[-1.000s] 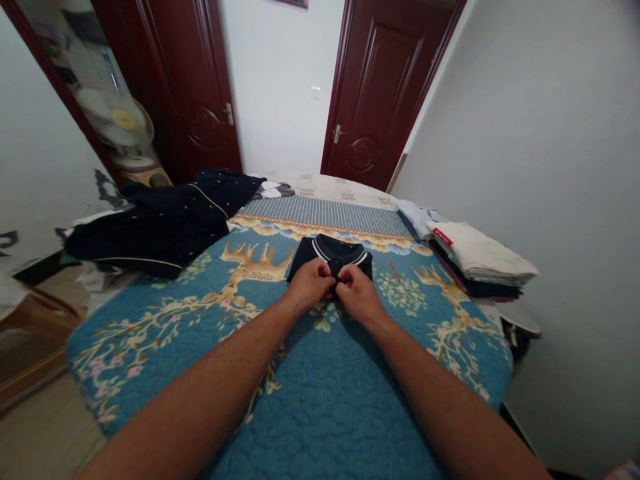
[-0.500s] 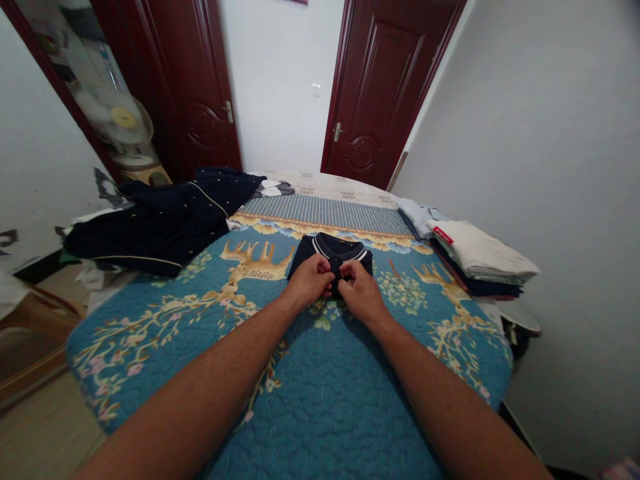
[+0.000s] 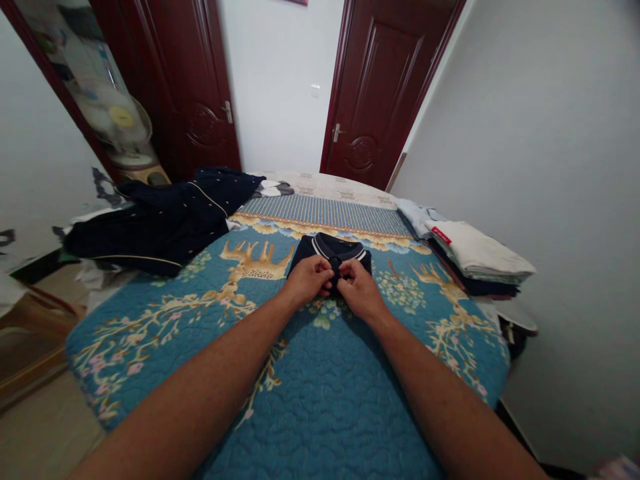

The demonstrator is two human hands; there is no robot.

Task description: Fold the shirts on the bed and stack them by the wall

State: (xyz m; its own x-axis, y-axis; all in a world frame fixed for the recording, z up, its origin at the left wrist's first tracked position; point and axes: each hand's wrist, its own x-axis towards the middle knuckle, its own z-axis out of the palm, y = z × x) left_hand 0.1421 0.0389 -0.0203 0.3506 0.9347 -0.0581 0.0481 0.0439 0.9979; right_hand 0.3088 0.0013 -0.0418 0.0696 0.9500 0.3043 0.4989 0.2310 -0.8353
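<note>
From the head view, the front of a navy polo shirt (image 3: pixel 344 248), at the centre of the frame, is partly covered by the two hands working over it. The left hand (image 3: pixel 310 277) and the right hand (image 3: pixel 361 287) each have thumb and forefinger drawn close together on the dark cloth below the white-striped collar; whether a button sits between the fingertips I can't tell, dark on dark as it is. Both forearms run off the bottom edge, covering parts of the flowered teal quilt (image 3: pixel 320 393) beneath. At left, a spotted navy garment (image 3: pixel 165 223) lies heaped over paler cloth, mostly buried. At right, a cream folded garment (image 3: pixel 485 250) with a red label tops a stack whose lower layers barely show. A fan (image 3: pixel 121 120) blurs in the upper left, a wooden chair (image 3: pixel 37 327) is cut by the left edge, and something pinkish (image 3: pixel 619 468) at lower right is too smeared to name.
</note>
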